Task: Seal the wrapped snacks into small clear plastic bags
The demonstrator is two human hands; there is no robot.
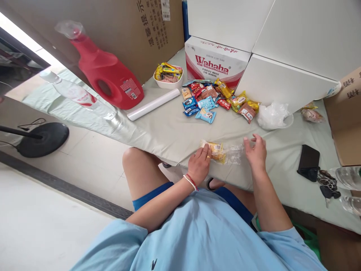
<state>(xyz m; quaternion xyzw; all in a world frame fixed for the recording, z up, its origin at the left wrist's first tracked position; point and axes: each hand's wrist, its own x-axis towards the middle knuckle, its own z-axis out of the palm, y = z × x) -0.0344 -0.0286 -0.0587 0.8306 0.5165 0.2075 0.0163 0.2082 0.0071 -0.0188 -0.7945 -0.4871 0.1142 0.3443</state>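
Observation:
A small clear plastic bag (234, 154) lies near the table's front edge, with yellow-wrapped snacks (216, 147) at its left end. My left hand (199, 162) grips that filled end, its fingers closed over the snacks and partly covering them. Past the bag's flat, see-through right end is my right hand (256, 152), palm turned inward. Its thumb and fingers are apart, and I see nothing between them. Behind both hands spreads a loose pile of wrapped snacks (207, 102) in blue, red, brown and yellow.
At the back, a white tub (168, 83) holds yellow packets, beside a white roll (153, 104). A red jug (109, 75) and clear bottle (81, 96) stand left. Crumpled plastic bags (273, 116) lie right, with a black phone (308, 161) and keys (327, 182). A Wahaha carton (216, 64) stands behind.

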